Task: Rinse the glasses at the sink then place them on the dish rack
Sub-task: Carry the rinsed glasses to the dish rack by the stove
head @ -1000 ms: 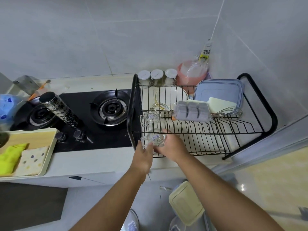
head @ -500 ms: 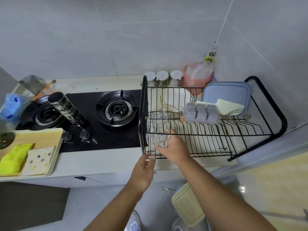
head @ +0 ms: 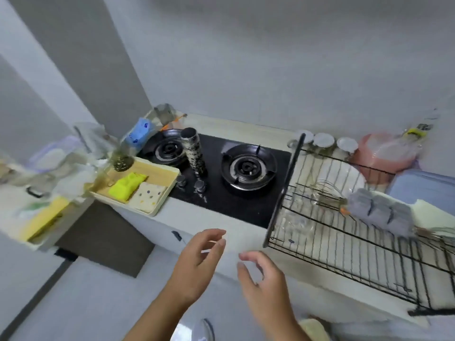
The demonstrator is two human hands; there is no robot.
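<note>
Clear glasses (head: 296,217) stand at the left end of the black wire dish rack (head: 344,252), blurred by camera motion. My left hand (head: 197,264) hovers in front of the counter edge with relaxed fingers and holds nothing. My right hand (head: 263,279) floats beside it, just left of the rack's front corner, fingers loosely spread and empty. Neither hand touches the rack or the glasses. The sink is out of view.
A black two-burner hob (head: 221,173) with a patterned tumbler (head: 194,153) lies left of the rack. A tray (head: 157,193) with yellow and dotted cloths sits further left. The rack holds a whisk (head: 325,193), a grey tray (head: 384,212) and a white plate (head: 344,178).
My right hand has let go of the glass on the rack and pulled back. Both hands now hang free in front of the counter. The view has swung left.
</note>
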